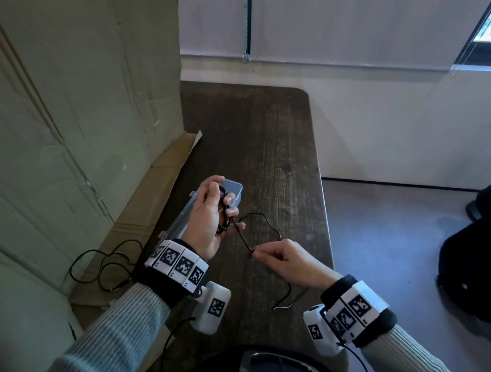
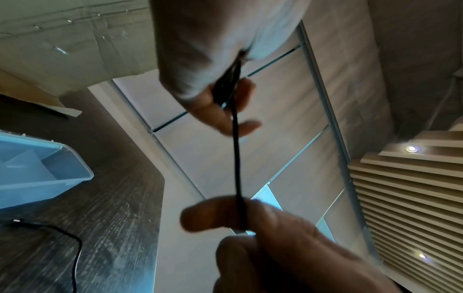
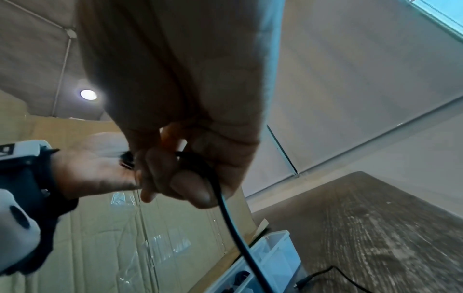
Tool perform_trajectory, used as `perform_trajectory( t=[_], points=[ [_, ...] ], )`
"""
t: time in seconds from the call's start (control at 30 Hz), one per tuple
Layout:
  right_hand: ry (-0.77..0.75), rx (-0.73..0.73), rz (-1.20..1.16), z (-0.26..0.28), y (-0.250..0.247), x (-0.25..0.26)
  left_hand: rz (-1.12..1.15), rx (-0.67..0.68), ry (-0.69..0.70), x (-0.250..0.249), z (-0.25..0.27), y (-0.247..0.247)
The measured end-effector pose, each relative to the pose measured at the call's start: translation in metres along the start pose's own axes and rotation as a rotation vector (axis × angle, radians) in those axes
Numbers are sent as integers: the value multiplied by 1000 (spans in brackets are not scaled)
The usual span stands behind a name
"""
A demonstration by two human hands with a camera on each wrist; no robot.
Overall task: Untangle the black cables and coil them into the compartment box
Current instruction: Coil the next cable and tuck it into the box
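A dark wood-grain tabletop (image 1: 269,139) stands beside big flattened cardboard sheets (image 1: 55,101) leaning at the left. Pale roller blinds (image 1: 355,9) hang behind it.

Tall cardboard sheet (image 1: 57,117) walls off the table's (image 1: 278,137) left edge; the compartment box (image 1: 232,192) sits just beside it. Far and right edges lie open.

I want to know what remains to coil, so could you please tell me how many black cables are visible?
2: one cable held between left hand and right hand, another lying on the cardboard. Any inside the box are hidden.
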State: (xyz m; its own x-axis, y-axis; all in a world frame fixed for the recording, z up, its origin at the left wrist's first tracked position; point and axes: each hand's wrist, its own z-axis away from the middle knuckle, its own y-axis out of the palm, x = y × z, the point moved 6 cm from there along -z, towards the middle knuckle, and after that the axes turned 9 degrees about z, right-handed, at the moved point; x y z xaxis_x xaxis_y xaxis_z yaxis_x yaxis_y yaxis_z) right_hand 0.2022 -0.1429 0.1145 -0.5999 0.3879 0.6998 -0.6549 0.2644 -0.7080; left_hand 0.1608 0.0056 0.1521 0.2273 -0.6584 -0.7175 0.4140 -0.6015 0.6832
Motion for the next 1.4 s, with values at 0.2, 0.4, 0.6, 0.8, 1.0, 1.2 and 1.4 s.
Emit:
perform_trajectory(
  t=[0.2,0.4,0.6,0.8,1.0,1.2,1.4],
  points=[
    [-97,43,33,7,-5,17,152,-131,4,-8,-11,-12],
    [-59,29,-25,11,-7,11,201,-91,-45,-9,-12,-13],
    [85,-66,-118,15,-8,-14,-21,-141,46,-26,-18,-20],
    [9,-194,-143,30,-35,0,-1523,224,490,-30,-17,-16],
    [-12,-425,-221,26,-65,5,-1610,530,232,14,-2,-15],
    [118,-537,-303,18,-66,-24,-1419,589,124,35,3,-15],
    [165,-569,-371,18,-61,-42,-696,346,-51,22,4,-14]
  ],
)
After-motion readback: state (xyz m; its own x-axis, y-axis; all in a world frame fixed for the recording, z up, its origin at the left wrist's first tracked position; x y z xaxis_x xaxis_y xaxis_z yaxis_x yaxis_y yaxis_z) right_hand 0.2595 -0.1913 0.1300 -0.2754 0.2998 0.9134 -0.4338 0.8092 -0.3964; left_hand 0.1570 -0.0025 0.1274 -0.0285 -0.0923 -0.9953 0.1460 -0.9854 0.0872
